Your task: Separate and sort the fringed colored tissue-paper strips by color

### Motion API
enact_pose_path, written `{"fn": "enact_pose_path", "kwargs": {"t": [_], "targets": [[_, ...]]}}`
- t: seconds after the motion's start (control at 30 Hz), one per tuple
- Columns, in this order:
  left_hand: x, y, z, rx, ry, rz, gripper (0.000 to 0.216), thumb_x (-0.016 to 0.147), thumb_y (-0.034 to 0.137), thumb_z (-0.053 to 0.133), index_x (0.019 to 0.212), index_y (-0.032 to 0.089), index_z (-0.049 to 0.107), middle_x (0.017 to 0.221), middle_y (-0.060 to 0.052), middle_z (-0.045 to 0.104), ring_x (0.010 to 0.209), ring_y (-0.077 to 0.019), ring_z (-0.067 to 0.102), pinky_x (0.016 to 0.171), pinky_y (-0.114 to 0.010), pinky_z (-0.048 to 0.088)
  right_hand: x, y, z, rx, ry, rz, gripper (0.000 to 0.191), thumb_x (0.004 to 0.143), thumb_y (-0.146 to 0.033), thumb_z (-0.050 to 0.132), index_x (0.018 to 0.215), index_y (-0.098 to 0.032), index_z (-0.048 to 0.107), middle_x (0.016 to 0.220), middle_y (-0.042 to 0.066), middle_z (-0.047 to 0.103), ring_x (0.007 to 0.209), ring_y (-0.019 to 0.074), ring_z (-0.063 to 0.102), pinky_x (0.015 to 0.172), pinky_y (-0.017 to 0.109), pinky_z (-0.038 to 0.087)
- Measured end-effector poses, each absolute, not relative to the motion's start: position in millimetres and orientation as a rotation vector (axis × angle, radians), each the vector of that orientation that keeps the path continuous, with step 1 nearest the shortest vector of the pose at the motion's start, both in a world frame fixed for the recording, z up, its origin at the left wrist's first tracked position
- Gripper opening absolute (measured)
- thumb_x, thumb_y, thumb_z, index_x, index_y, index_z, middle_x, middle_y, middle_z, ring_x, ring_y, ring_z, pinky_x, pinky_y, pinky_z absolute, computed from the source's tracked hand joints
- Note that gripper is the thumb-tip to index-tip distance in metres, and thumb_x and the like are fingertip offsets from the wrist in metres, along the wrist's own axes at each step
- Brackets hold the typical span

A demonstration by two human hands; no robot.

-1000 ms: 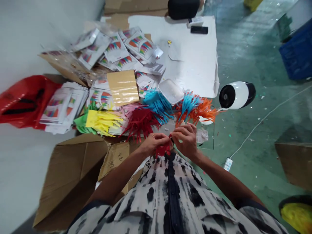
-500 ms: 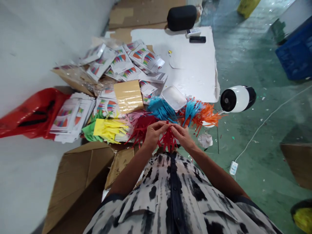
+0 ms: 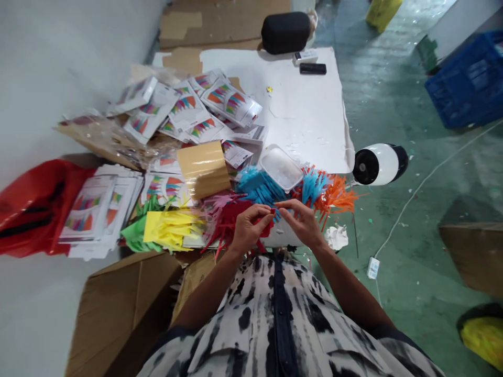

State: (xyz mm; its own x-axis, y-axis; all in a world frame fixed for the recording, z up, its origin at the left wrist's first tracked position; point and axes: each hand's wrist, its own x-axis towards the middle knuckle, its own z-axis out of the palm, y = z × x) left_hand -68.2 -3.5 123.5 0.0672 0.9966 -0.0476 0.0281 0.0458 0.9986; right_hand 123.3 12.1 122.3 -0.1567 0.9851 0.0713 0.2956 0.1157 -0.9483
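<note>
My left hand is closed in a pinch on a red paper tassel, whose strips hang below the fingers. At the tassel's small red tip, the thumb and forefinger of my right hand press close to my left fingertips. The hands partly hide this tip. More dark red fringe lies left of my left hand. Beyond my hands are blue fringe and a translucent plastic tub. Orange fringe lies to the right, yellow fringe and green fringe to the left.
Printed packets are heaped at the back left, near a tan glossy sheet. A red bag lies at far left, an open cardboard box below. A black-and-white cylinder and a cable with a power strip are on the right.
The red strips that hung spread between both hands now show mostly under my left hand. My right fingers have shifted slightly at the tip. The view has also moved a little.
</note>
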Motion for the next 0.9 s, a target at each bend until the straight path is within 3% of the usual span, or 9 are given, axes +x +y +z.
{"fn": "enact_pose_path", "kwargs": {"t": [0.13,0.27,0.4,0.5,0.63,0.73,0.9], "targets": [[-68,2,114,1.229,1.221,1.063,0.020,0.089,0.038,0.077,0.083,0.019,0.077,0.094,-0.006,0.076,0.094,-0.0200,0.071,0.088,-0.031,0.056,103,19,120,-1.254,-1.575,1.058,0.018,0.098,-0.035,0.068,0.085,-0.023,0.073,0.085,0.002,0.071,0.081,0.0173,0.066,0.078,0.031,0.051],[-66,7,101,1.090,1.333,1.066,0.019,0.086,0.037,0.078,0.084,0.019,0.078,0.090,-0.005,0.078,0.086,-0.0186,0.072,0.084,-0.030,0.057,90,25,106,-1.381,-1.595,0.835,0.021,0.097,-0.030,0.065,0.077,-0.023,0.065,0.080,0.002,0.065,0.081,0.0184,0.062,0.078,0.033,0.049],[-69,16,88,0.872,1.449,1.114,0.020,0.078,0.037,0.085,0.085,0.019,0.078,0.084,-0.002,0.078,0.078,-0.0167,0.071,0.077,-0.028,0.057,93,67,80,-1.442,-1.700,0.923,0.024,0.101,-0.036,0.060,0.085,-0.022,0.071,0.087,0.003,0.071,0.083,0.0180,0.066,0.080,0.030,0.051],[-76,21,83,0.770,1.457,1.125,0.023,0.074,0.035,0.088,0.085,0.019,0.077,0.081,0.000,0.076,0.073,-0.0133,0.068,0.071,-0.023,0.054,107,119,49,-1.814,-1.912,0.743,0.029,0.104,-0.034,0.053,0.097,-0.020,0.078,0.099,0.007,0.075,0.088,0.0203,0.069,0.084,0.031,0.049],[-86,20,81,0.681,1.432,1.155,0.030,0.070,0.032,0.092,0.092,0.020,0.077,0.088,-0.001,0.077,0.081,-0.0135,0.071,0.078,-0.023,0.056,119,170,10,-2.065,-2.123,0.581,0.033,0.102,-0.027,0.054,0.127,-0.023,0.075,0.125,0.011,0.073,0.107,0.0253,0.069,0.088,0.033,0.048],[-89,14,83,0.637,1.417,1.128,0.031,0.072,0.034,0.091,0.098,0.020,0.079,0.094,-0.003,0.079,0.084,-0.0147,0.072,0.081,-0.026,0.056,115,183,-7,-2.051,-2.163,0.606,0.034,0.099,-0.029,0.058,0.129,-0.024,0.074,0.124,0.009,0.074,0.106,0.0249,0.069,0.089,0.033,0.047],[-89,4,90,0.569,1.369,1.086,0.023,0.072,0.033,0.090,0.089,0.019,0.081,0.085,0.000,0.077,0.075,-0.0119,0.066,0.072,-0.023,0.052,108,188,-16,-2.082,-2.184,0.592,0.030,0.096,-0.024,0.056,0.118,-0.022,0.077,0.111,0.009,0.077,0.094,0.0219,0.068,0.080,0.031,0.045]]}}
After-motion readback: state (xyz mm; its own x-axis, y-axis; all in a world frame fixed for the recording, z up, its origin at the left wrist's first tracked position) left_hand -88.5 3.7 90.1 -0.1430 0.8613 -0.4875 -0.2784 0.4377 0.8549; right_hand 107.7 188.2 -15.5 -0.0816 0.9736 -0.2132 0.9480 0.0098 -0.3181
